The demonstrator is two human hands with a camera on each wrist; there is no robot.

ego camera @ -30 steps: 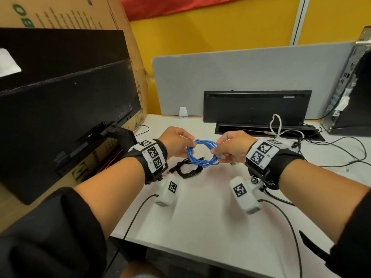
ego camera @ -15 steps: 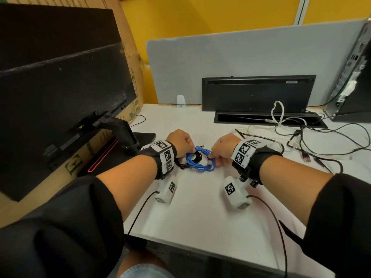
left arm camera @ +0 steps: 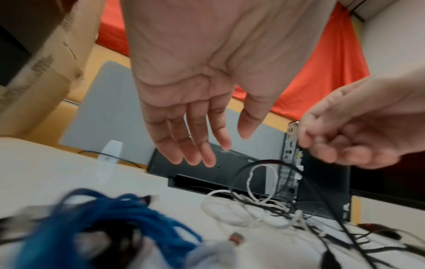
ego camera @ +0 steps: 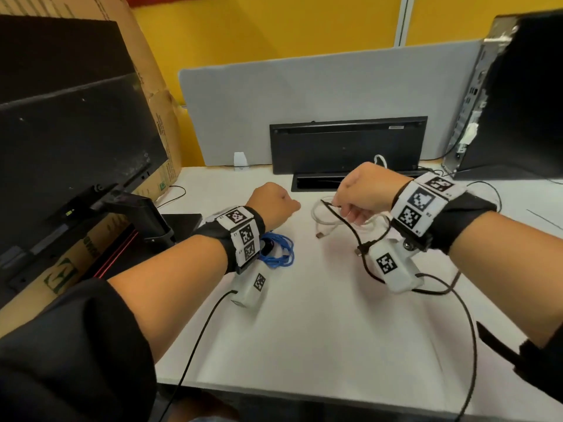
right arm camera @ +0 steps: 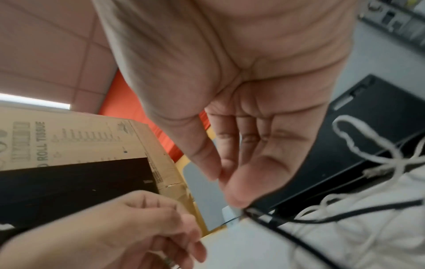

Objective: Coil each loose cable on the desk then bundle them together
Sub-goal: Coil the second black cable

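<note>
A coiled blue cable point(ego camera: 281, 252) lies on the white desk point(ego camera: 304, 330) under my left wrist, on top of a small black coil; in the left wrist view the blue cable point(left arm camera: 128, 218) is blurred. My left hand point(ego camera: 286, 205) hovers above the desk with fingers point(left arm camera: 200, 145) relaxed and holds nothing. My right hand point(ego camera: 344, 208) pinches a thin black cable point(ego camera: 353, 233) between thumb and fingers point(right arm camera: 239, 198) and lifts it off the desk. A loose white cable point(ego camera: 323, 217) lies under that hand, tangled with the black one point(left arm camera: 243, 213).
A black monitor point(ego camera: 76, 141) on its stand fills the left side, with a cardboard box behind it. A black cable tray point(ego camera: 347, 144) and grey partition stand at the back. A computer tower point(ego camera: 518, 95) stands at the back right, with more black cables on the desk nearby.
Both hands let go of the blue coil, which now lies on the desk by the black coil. My right hand moved right and picked up the black cable. The left hand lifted away.
</note>
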